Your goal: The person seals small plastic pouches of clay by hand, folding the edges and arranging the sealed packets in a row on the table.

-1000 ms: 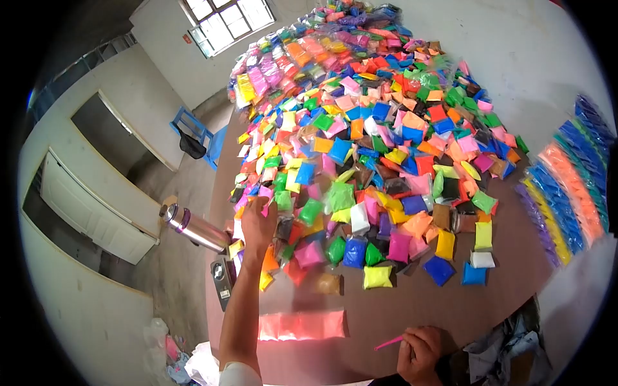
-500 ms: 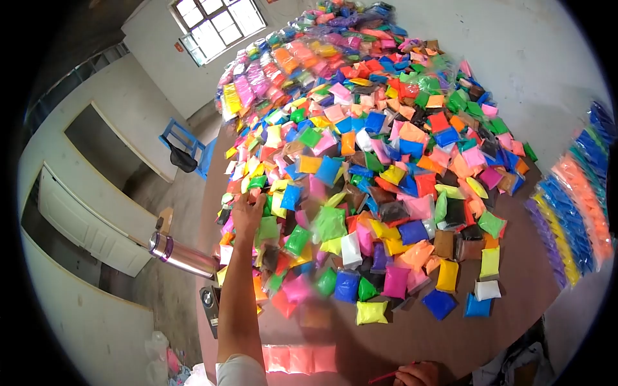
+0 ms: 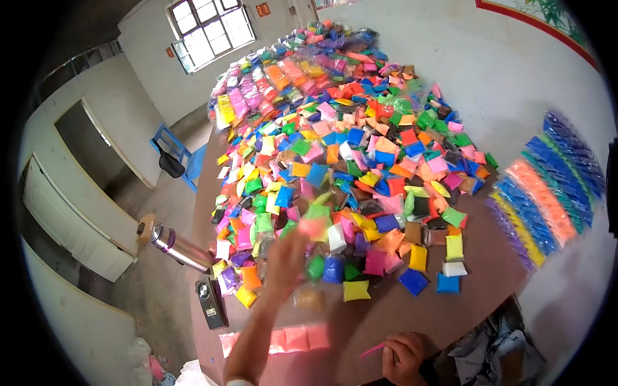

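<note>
My left hand [image 3: 288,254], smeared by motion, is over the near edge of a large heap of small coloured packets [image 3: 387,223]. At its fingertips is a blurred coral packet [image 3: 313,227]. Under my left forearm lies a strip of joined coral packets [image 3: 297,339], flat on the brown table [image 3: 360,325]. Low on the right, my right hand [image 3: 403,357] is closed around a thin pink stick [image 3: 372,350], whose exact kind I cannot make out. A brownish packet [image 3: 309,298] rests between the heap and the strip.
A steel flask [image 3: 183,249] and a black device [image 3: 210,302] stand at the table's left edge. Strips of packets [image 3: 537,186] hang or lean at the right. A blue chair [image 3: 183,157] is beyond the table's left side.
My left hand has moved from the heap's left side rightward and nearer, now with a coral packet. My right hand shows more fully, still holding the pink stick. The view has shifted.
</note>
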A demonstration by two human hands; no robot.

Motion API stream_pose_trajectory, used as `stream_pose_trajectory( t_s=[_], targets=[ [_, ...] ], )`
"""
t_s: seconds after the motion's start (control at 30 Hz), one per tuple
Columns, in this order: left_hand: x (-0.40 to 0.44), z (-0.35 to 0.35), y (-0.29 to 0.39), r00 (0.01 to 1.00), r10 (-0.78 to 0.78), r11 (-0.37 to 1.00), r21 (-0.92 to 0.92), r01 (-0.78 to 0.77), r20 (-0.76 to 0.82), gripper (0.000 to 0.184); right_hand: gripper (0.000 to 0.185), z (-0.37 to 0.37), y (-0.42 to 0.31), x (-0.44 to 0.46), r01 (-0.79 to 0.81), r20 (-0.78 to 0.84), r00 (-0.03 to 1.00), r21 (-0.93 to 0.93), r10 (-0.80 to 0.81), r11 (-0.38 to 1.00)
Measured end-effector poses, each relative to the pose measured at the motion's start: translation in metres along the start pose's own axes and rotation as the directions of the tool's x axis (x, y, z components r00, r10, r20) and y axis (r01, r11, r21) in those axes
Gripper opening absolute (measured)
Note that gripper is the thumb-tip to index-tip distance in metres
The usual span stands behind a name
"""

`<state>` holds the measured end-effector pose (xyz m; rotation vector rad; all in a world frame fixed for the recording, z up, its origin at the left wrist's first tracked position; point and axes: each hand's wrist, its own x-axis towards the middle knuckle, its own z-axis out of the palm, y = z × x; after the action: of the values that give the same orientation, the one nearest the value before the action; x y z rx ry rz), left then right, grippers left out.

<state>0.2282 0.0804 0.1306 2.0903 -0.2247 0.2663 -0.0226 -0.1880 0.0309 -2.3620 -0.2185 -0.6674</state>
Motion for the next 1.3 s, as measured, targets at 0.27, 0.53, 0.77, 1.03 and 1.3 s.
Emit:
stream_pose_trajectory(
  t_s=[0.27,0.53,0.77,1.03,1.3],
  targets=[
    [-0.207,0.099,0.068,0.929,-0.232,0.88,-0.345,0.326,0.287,0.027,0.025,0.006,0.008,-0.005,-0.187,-0.069,0.963,0.517,0.259,0.835],
    [-0.27,0.096,0.048,0.954,-0.139,0.977,-0.121,0.176,0.265,0.032,0.027,-0.021,0.009,-0.011,-0.425,0.28,0.903,0.686,0.326,0.591],
    [-0.276,0.091,0.031,0.908,-0.246,0.734,-0.547,0.402,0.338,0.03,0.025,-0.03,0.005,-0.009,-0.551,0.521,0.823,0.641,0.224,0.535],
    [-0.294,0.096,0.022,0.919,-0.355,0.713,-0.587,0.384,0.171,0.019,0.022,-0.021,0.003,-0.008,-0.601,0.621,0.766,0.6,0.166,0.528],
    [-0.28,0.083,0.042,0.868,-0.362,0.718,-0.492,0.493,0.341,0.036,0.02,-0.01,0.004,-0.014,-0.652,0.604,0.758,0.682,0.247,0.332]
  ],
)
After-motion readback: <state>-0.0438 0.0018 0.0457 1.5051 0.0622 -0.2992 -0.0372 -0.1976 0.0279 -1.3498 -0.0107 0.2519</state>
